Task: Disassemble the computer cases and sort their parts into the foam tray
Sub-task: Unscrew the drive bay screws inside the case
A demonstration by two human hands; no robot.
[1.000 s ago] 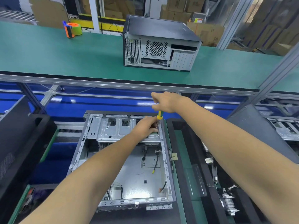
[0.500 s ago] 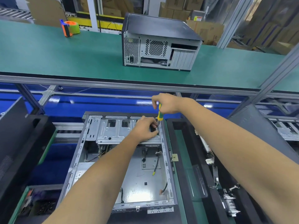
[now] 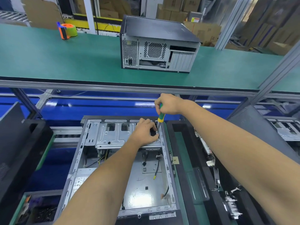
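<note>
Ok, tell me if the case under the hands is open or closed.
Open. The computer case lies on its side with no side panel, so its metal floor, loose cables and drive bracket show from above.

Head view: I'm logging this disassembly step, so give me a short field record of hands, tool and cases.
right hand: grips screwdriver handle
screwdriver: upright, tip down at open case's far right corner
left hand: rests on drive cage, fingertips by screwdriver tip
open case: lying flat, side panel off
second case: closed, on green shelf
tape dispenser: far left on shelf
</note>
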